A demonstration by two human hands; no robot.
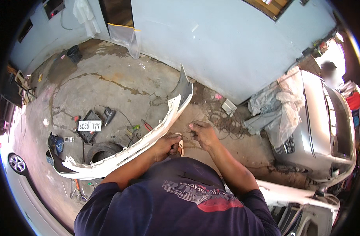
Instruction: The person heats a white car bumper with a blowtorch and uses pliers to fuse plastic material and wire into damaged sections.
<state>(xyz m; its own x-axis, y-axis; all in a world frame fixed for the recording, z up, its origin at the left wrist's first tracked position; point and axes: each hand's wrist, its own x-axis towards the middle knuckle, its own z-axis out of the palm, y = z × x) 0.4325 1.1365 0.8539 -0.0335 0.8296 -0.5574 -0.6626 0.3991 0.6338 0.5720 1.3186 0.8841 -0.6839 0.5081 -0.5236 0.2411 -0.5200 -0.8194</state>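
Observation:
Both of my hands are in front of my body. My left hand [169, 144] has its fingers curled and thumb pressed over them, just beside the white car bumper [129, 151]; what it holds, if anything, I cannot make out. My right hand [201, 133], a little farther forward and to the right, is in a pinch, perhaps on something thin that is too small to name. The long curved bumper lies diagonally across the floor in front of me, over or beside a black tire [101, 149].
A licence plate [89, 126] on a black tray, a heat gun or drill [108, 115] and scattered pliers [146, 125] lie left. Cables [231, 126] lie before the blue wall [219, 47]. A plastic-draped silver car [321, 126] and blurred person [328, 72] are right; another car [34, 196] is left.

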